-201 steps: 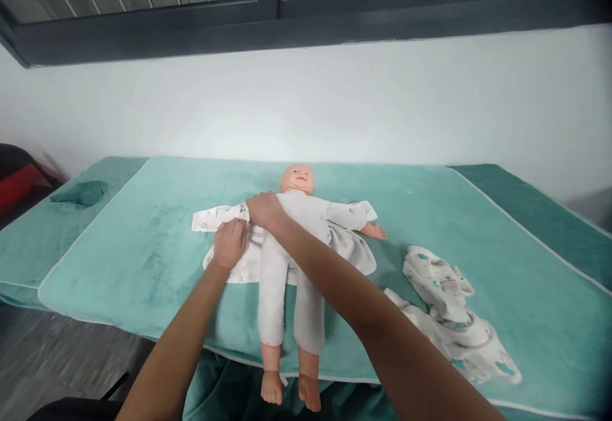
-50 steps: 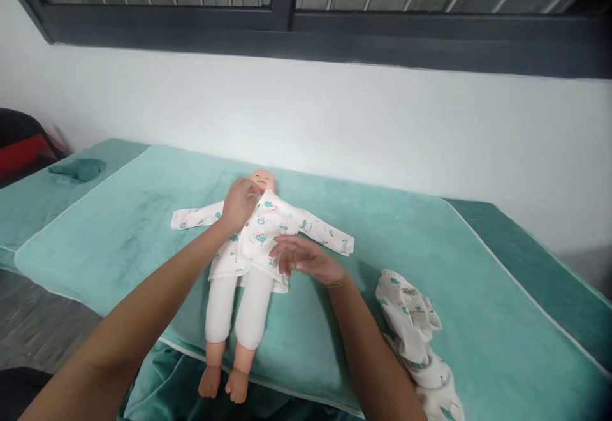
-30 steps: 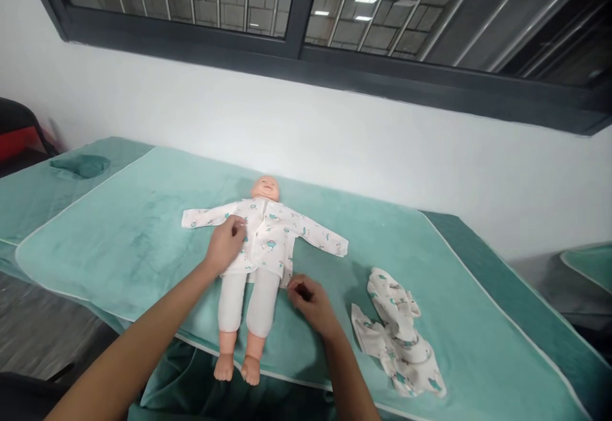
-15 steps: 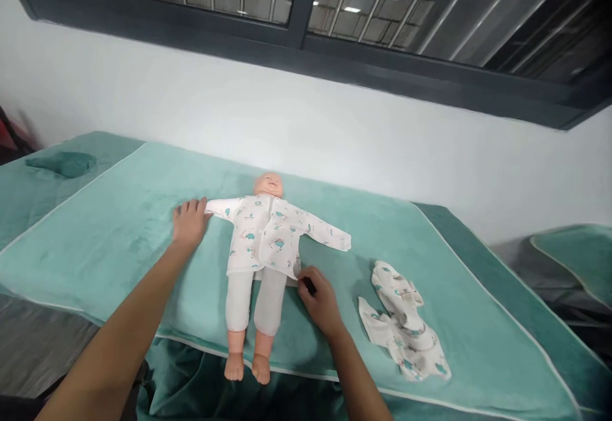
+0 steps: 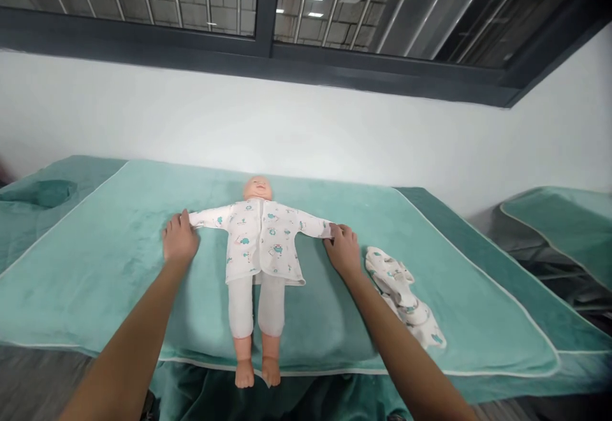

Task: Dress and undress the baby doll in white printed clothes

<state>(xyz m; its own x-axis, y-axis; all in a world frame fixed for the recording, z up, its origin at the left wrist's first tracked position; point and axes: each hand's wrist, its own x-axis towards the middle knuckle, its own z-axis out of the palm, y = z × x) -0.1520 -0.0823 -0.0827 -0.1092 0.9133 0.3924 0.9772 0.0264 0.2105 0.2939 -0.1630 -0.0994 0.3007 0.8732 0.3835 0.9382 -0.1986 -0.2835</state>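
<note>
A baby doll (image 5: 258, 189) lies on its back, its bare feet at the near edge of the bed. It wears a white printed jacket (image 5: 261, 239) over white leggings (image 5: 241, 309). The jacket's front edges meet down the middle, and both sleeves are spread sideways. My left hand (image 5: 180, 237) is closed at the cuff of the sleeve on the left. At the other cuff, my right hand (image 5: 343, 249) is closed with its fingers over the cloth. The doll's hands are hidden, and my thumbs are mostly out of sight.
A crumpled white printed garment (image 5: 401, 293) lies to the right, partly behind my right forearm. Under everything is a green padded bed cover (image 5: 478, 332). A dark green pad (image 5: 43, 193) lies at far left. A white wall (image 5: 306, 134) and barred window rise behind.
The jacket, earlier beneath the doll, now covers its torso. My left hand went from the chest to the left cuff. My right hand left the lower hem and moved up to the right cuff.
</note>
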